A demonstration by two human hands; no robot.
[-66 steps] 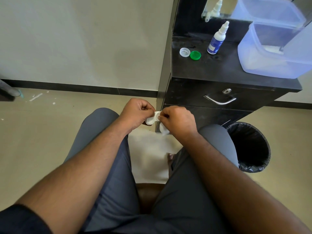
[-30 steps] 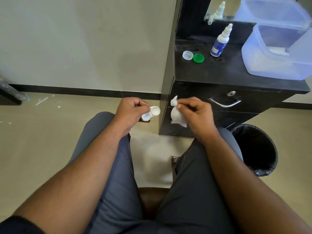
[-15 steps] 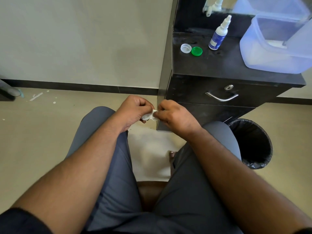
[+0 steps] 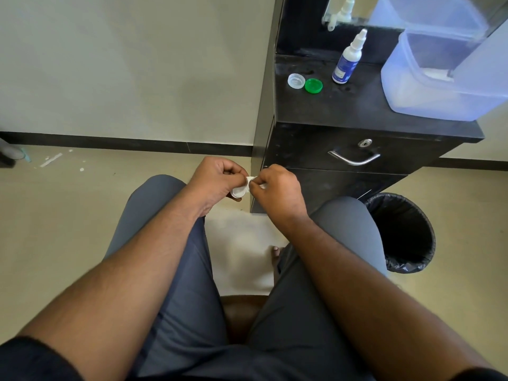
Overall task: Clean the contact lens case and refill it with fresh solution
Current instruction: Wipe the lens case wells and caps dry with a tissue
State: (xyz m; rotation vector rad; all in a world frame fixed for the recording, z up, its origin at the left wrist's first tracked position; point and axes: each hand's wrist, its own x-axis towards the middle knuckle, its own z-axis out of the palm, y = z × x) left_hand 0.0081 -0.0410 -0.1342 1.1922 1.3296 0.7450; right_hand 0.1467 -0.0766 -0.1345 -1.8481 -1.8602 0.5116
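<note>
My left hand grips the white contact lens case above my knees, one round well showing. My right hand pinches a small white tissue and presses it into the case's other well; most of the tissue is hidden in my fingers. On the black cabinet top lie two loose caps, a clear one and a green one. The solution bottle, white with a blue label, stands upright just right of them.
A translucent plastic tub fills the cabinet top's right side. The cabinet has a drawer with a metal handle. A black-lined bin stands on the floor by my right knee. A mirror rises behind the bottle.
A second ago my hands were apart, the tissue held up in my right. They have come back together and the tissue is pressed into the case again.
</note>
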